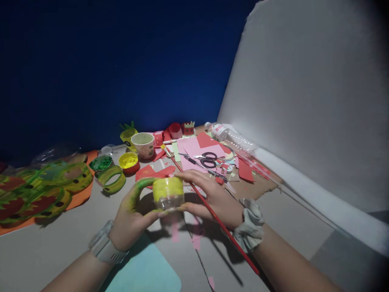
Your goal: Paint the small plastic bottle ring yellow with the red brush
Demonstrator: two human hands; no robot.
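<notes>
A clear plastic cup (168, 194), its upper part painted yellow, is held upright between both hands above the table. My left hand (136, 211), with green and yellow paint on its fingers, grips the cup's left side. My right hand (209, 196) has its fingertips on the right side of the cup and also holds a long red paintbrush (223, 225). The brush slants from the right hand's wrist side up to its yellow-tipped bristles. Beyond the hands stand a tub of yellow paint (129, 161) and a tub of green paint (101, 163).
Painted rings (50, 194) lie on orange paper at the left. Behind are a paper cup (143, 145), scissors (206, 159), a pen (200, 165) and red and pink paper scraps. A plastic bottle (232, 138) lies at the right back; a pale green sheet (148, 267) lies in front.
</notes>
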